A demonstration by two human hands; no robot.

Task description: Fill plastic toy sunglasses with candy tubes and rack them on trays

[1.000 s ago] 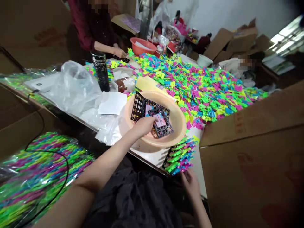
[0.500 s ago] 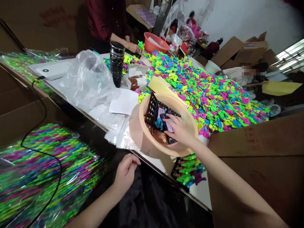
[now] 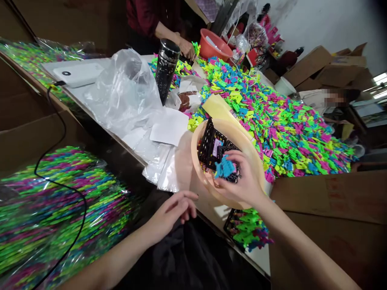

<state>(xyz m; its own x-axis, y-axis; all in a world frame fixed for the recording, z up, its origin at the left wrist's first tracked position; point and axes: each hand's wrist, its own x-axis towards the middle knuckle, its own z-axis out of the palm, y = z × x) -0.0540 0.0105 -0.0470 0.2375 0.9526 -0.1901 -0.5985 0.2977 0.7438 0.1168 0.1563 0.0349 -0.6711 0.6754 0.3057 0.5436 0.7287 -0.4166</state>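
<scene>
While your right hand [image 3: 246, 183] pinches the blue plastic piece [image 3: 225, 167] right of centre, your left hand [image 3: 171, 215], lower centre, hangs empty; the piece looks light, stiff, best held by its edges.

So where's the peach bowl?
In the head view, the peach bowl sits right of centre on the table, between the white paper and the cardboard box, with the right hand over it holding a blue piece.

A bare strip of counter [image 3: 208, 206] runs between near edge and basin [image 3: 195, 158], blocked toward the right corner by the loaded black tray [image 3: 229, 226]. A cardboard box [image 3: 326, 229] walls the right edge; colourful plastic pieces [image 3: 272, 117] crowd the far side.
</scene>
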